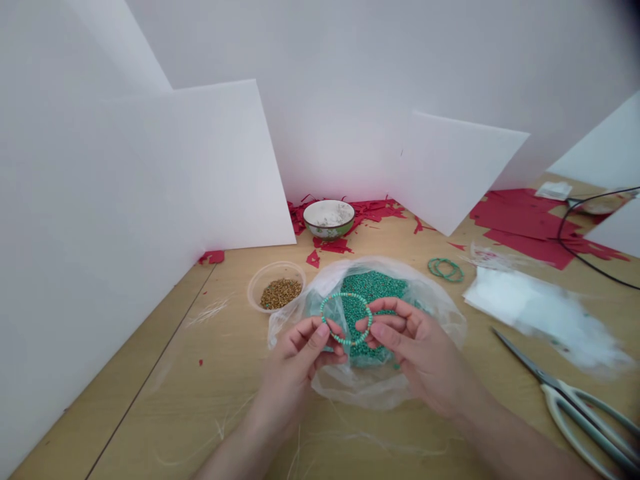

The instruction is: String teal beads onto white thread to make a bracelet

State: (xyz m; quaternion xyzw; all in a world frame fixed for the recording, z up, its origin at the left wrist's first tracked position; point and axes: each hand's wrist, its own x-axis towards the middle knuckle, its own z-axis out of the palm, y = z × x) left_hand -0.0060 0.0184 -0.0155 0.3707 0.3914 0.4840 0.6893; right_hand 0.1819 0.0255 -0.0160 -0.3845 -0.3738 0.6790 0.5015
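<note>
A ring of small green beads, a bead bracelet [346, 318], hangs between my two hands above an open clear plastic bag [430, 300] filled with loose green beads [373, 288]. My left hand [305, 353] pinches the bracelet's lower left side with thumb and fingers closed. My right hand [415, 347] pinches its right side, fingers curled. Both forearms come in from the bottom edge.
A clear tub of brown beads [278, 288] sits left of the bag. Behind stand a white bowl [329, 219] and red paper scraps [525, 223]. Finished green bracelets [445, 269] lie at right, with white plastic [540, 313], scissors [580, 400] and a black cable [565, 240]. White boards wall the wooden table [200, 373].
</note>
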